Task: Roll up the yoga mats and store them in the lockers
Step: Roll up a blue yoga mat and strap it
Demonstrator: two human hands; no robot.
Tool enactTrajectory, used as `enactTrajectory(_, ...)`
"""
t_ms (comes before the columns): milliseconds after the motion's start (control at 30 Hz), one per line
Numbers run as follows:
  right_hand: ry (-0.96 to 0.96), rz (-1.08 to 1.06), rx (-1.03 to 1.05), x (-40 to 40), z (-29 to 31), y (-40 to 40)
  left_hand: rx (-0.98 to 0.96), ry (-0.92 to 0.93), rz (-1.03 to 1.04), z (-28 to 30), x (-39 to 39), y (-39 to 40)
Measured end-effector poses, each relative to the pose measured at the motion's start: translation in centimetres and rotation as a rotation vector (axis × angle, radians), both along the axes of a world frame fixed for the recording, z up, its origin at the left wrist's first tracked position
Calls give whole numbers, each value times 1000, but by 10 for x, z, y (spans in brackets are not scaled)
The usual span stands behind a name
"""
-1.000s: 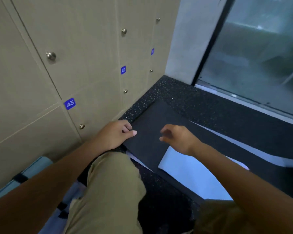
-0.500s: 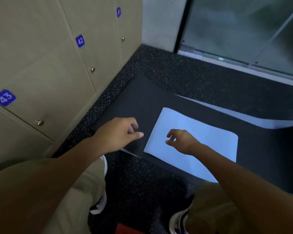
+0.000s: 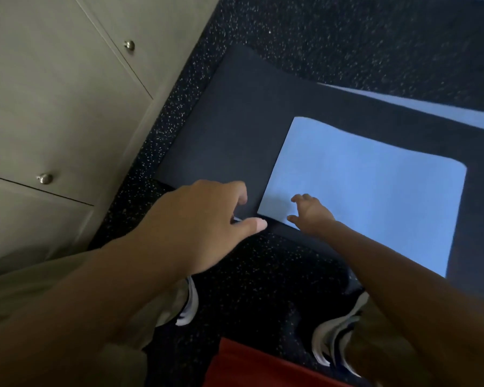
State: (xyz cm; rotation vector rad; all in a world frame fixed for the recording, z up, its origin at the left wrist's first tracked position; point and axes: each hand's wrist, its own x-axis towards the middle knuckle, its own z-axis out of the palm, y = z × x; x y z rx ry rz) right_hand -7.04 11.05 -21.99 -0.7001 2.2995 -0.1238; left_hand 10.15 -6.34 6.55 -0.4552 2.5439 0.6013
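Both forearms are bare from the frame edge to the left hand (image 3: 204, 219) and the right hand (image 3: 310, 213), with no sleeves, watch or rings showing. The person wears khaki trousers (image 3: 118, 356) and 2 dark shoes (image 3: 330, 342) with white stripes and pale soles.

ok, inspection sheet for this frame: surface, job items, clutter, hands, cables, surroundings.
Surface: dark speckled floor.
Job's things: dark yoga mat lying flat and unrolled, its near end folded over so the blue underside shows; locker doors closed.
Clutter: red item at the bottom edge, cannot tell what it is.
Grips: left hand pinches the mat's near edge; right hand with fingers loosely curled at the blue flap's corner, contact unclear.
Cables: nothing seen.
Surroundings: the person's shoes on the floor, round knobs on the doors.
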Motion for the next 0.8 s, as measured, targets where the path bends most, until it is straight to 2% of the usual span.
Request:
enactTrajectory(267, 144, 134, 164, -3, -76, 3, -127, -88, -5, -30, -1, 1)
enactTrajectory(500, 294, 223, 250, 0, -104, 17, -123, -159, 8, -35, -10, 4)
enactTrajectory(667, 289, 253, 204, 1, -102, 21, -118, -171, 6, -38, -13, 7)
enactTrajectory(800, 166, 246, 180, -7, -94, 23, -121, -154, -3, -40, -15, 9)
